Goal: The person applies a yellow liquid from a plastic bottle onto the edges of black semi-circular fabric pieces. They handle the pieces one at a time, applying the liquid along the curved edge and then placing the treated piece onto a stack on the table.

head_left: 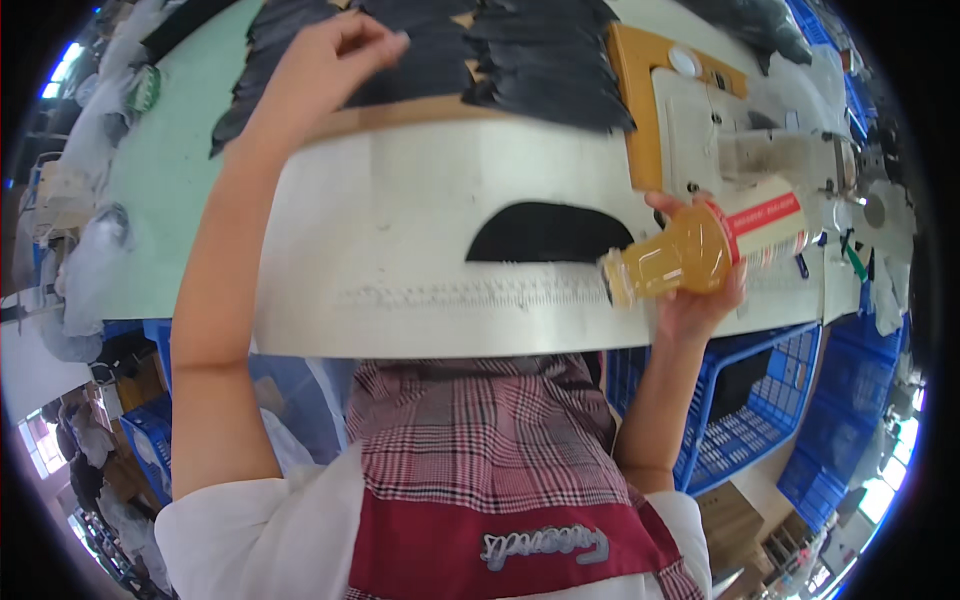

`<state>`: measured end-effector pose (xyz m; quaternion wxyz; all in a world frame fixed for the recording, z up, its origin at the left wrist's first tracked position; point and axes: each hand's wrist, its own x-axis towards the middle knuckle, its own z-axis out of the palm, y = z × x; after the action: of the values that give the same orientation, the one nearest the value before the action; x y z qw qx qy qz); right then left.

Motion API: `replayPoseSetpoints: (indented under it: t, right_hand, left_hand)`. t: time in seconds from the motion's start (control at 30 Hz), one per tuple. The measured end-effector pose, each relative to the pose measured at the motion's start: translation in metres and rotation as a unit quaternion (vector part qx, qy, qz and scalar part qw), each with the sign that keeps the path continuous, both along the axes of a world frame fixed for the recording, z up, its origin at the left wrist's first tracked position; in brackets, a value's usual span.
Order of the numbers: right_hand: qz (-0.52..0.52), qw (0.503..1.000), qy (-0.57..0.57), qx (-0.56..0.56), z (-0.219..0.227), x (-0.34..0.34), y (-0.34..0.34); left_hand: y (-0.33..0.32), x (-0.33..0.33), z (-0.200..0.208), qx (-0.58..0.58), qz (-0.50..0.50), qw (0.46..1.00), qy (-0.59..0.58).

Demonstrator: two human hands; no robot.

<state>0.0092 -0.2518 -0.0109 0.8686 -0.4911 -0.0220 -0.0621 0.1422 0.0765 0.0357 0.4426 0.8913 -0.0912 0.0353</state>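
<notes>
In my right hand (700, 290) is a bottle of amber liquid (690, 252) with a red and cream label. It lies tilted on its side, its narrow neck pointing left. Just beyond that neck, a black half-moon piece (545, 232) rests flat on the white work surface (370, 230). My left hand (335, 65) is raised at the far left, over a row of black fabric pieces (540, 60). Its fingers are curled and the fingertips meet the thumb; whether something small is between them, I cannot make out.
A sewing machine (770, 150) with a tan board (633, 95) stands at the far right. Printed ruler marks run along the surface's near part. Below the right edge hangs a blue plastic basket (755, 400). Clear plastic bags (95, 240) lie at the far left.
</notes>
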Motion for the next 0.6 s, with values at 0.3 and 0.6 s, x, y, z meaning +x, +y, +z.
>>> replayPoseSetpoints:
  t: [0.3,0.6]
  right_hand:
    - [-0.006,0.976,-0.066,-0.208,0.039,0.007,0.009]
    - [-0.090,0.959,-0.112,-0.245,0.071,0.005,0.011]
  left_hand:
    - [-0.059,-0.151,-0.026,0.044,-0.006,0.999,-0.012]
    - [-0.084,-0.127,-0.028,0.093,-0.046,0.979,-0.174]
